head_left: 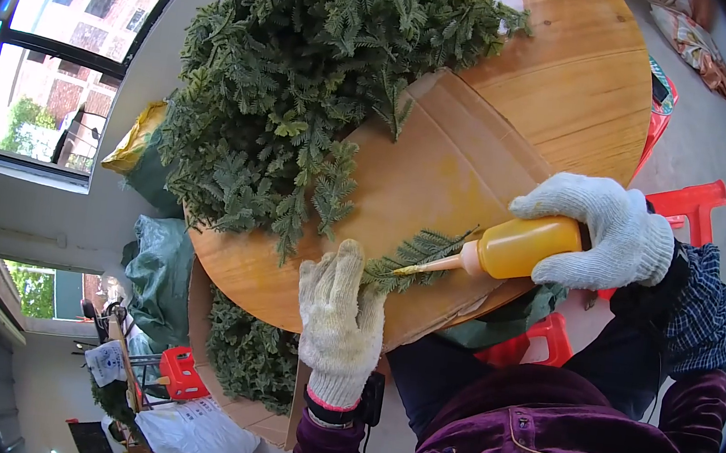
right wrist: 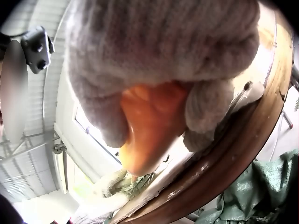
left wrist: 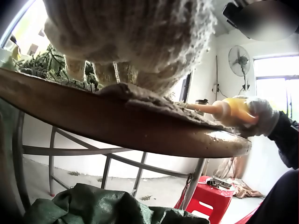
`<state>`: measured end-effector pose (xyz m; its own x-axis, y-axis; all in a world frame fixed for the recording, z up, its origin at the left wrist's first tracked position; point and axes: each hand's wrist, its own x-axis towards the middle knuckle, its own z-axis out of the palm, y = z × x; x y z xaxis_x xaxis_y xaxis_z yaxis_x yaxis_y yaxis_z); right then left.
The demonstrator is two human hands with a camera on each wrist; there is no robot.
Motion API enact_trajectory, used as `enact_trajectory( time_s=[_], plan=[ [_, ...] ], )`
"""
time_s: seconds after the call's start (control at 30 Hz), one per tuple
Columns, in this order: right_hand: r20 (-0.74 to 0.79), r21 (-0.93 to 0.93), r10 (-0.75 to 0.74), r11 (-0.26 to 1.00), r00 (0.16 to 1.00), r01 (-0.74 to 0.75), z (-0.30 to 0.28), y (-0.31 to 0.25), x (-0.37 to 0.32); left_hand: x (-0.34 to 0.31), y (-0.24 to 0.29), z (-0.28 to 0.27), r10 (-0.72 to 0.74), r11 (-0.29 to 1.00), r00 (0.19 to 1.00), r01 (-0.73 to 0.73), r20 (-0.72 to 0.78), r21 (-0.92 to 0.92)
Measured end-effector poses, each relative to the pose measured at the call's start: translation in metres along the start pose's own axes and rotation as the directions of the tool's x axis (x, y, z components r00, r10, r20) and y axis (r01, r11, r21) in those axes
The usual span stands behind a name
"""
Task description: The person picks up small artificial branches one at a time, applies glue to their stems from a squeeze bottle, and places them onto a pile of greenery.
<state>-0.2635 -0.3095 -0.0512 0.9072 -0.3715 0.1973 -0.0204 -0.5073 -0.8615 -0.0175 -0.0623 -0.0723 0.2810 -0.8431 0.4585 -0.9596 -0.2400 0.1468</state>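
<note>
In the head view my gloved right hand grips a yellow squeeze bottle, its pale nozzle pointing left over a small green sprig on the cardboard. My gloved left hand lies at the sprig's left end, thumb against it; whether it pinches the stem is hard to tell. In the right wrist view the bottle sits between the fingers and thumb of my right hand. The left wrist view shows the left glove large above the table edge and the bottle at the right.
A big pile of green branches covers the left part of the round wooden table. More greenery fills a cardboard box below the table's left edge. Red stools and a green sack stand near the table.
</note>
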Motion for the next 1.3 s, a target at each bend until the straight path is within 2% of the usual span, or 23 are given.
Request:
enact_trajectory(
  time_s=[0.2, 0.3, 0.43, 0.57, 0.63, 0.73, 0.9, 1.3],
  plan=[
    [0.015, -0.063, -0.074, 0.995, 0.997, 0.075, 0.001, 0.001, 0.000, -0.008, 0.020, -0.012, -0.086, 0.996, 0.996, 0.086, -0.001, 0.014],
    [0.017, -0.060, -0.070, 0.996, 0.997, 0.071, 0.001, 0.001, -0.001, -0.006, 0.031, -0.007, -0.175, 0.962, 0.983, 0.161, -0.047, -0.222],
    [0.010, -0.057, -0.077, 0.995, 0.997, 0.077, 0.002, 0.000, -0.001, -0.003, 0.032, 0.004, -0.231, 0.961, 0.972, 0.236, 0.051, -0.142],
    [-0.008, 0.012, -0.035, 0.999, 0.999, 0.035, 0.000, -0.004, -0.003, -0.002, 0.029, 0.006, -0.254, 0.943, 0.965, 0.261, 0.061, -0.204],
    [-0.011, 0.049, -0.023, 0.999, 1.000, 0.023, 0.000, -0.006, -0.001, -0.002, 0.030, 0.005, -0.251, 0.946, 0.966, 0.257, 0.054, -0.198],
    [0.018, -0.072, -0.105, 0.992, 0.994, 0.106, -0.002, -0.007, 0.003, -0.001, 0.031, 0.004, -0.234, 0.952, 0.971, 0.238, 0.047, -0.190],
    [0.028, -0.099, -0.058, 0.993, 0.998, 0.061, -0.006, -0.015, 0.007, -0.001, 0.027, 0.004, -0.195, 0.966, 0.979, 0.202, 0.055, -0.161],
    [0.090, -0.221, -0.117, 0.966, 0.989, 0.135, -0.030, -0.024, 0.011, 0.009, 0.027, -0.004, -0.152, 0.979, 0.979, 0.168, 0.133, -0.118]
  ],
)
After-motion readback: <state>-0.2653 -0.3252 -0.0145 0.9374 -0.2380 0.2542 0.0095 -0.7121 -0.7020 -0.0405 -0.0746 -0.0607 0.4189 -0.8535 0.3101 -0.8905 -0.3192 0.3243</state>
